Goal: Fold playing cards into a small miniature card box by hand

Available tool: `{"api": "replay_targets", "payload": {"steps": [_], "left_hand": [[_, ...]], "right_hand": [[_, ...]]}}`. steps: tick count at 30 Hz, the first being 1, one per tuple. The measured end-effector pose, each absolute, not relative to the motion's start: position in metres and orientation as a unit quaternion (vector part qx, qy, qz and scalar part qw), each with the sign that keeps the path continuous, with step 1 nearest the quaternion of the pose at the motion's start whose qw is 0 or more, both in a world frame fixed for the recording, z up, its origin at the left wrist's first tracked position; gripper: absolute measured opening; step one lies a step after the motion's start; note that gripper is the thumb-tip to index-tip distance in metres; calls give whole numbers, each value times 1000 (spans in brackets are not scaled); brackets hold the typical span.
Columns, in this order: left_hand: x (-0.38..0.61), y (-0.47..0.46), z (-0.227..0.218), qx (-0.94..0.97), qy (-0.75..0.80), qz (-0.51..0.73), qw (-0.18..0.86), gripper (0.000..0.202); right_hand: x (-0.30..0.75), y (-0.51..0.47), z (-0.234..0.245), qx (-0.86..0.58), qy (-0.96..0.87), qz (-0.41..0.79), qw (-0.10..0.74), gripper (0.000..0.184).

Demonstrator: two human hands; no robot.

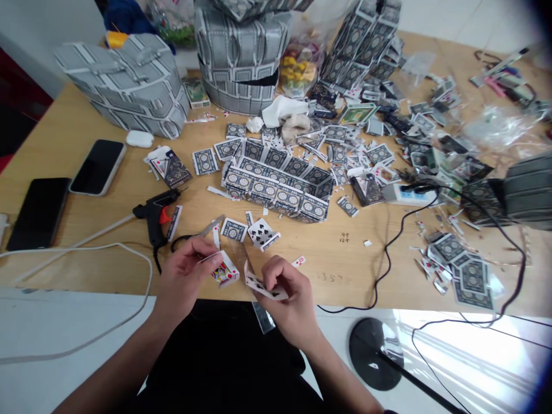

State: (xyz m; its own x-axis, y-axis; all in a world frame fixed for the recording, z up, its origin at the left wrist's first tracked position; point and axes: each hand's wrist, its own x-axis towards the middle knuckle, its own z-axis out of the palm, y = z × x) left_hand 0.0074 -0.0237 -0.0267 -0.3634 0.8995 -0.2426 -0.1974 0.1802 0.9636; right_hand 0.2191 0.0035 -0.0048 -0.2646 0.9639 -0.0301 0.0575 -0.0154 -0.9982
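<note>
The left hand (185, 282) is pinching a thin white strip of card (207, 258) between thumb and fingers, half closed. The right hand (287, 293) is curling around a bent spade playing card (263, 286), gripping it near its edge. A face card (225, 271) is lying just beside the left hand, and another spade card (261, 234) is sitting farther ahead, between the hands and a box built of cards (276, 192). Scissors (207, 231) and a glue gun (155, 218) are lying near the left hand. The near edge of the wooden table (345, 267) is running under the wrists, and a black cable (382, 276) is curving to the right of the right hand.
</note>
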Motion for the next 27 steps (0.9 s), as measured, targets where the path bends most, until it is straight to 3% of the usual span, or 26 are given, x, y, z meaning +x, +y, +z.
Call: {"api": "replay_targets", "payload": {"steps": [6, 12, 17, 22, 27], "left_hand": [[15, -22, -14, 218, 529, 581, 579, 36], [11, -28, -15, 245, 562, 520, 595, 34], [10, -30, -8, 333, 555, 494, 580, 19], [9, -29, -1, 439, 579, 451, 518, 10], [1, -30, 0, 491, 569, 399, 526, 23]], "right_hand": [[220, 4, -5, -406, -568, 592, 402, 31], [217, 6, -6, -435, -596, 561, 374, 37], [217, 6, -8, -436, -620, 546, 357, 49], [218, 6, -10, -422, -652, 521, 353, 50], [222, 7, -9, -415, -679, 500, 342, 48]]}}
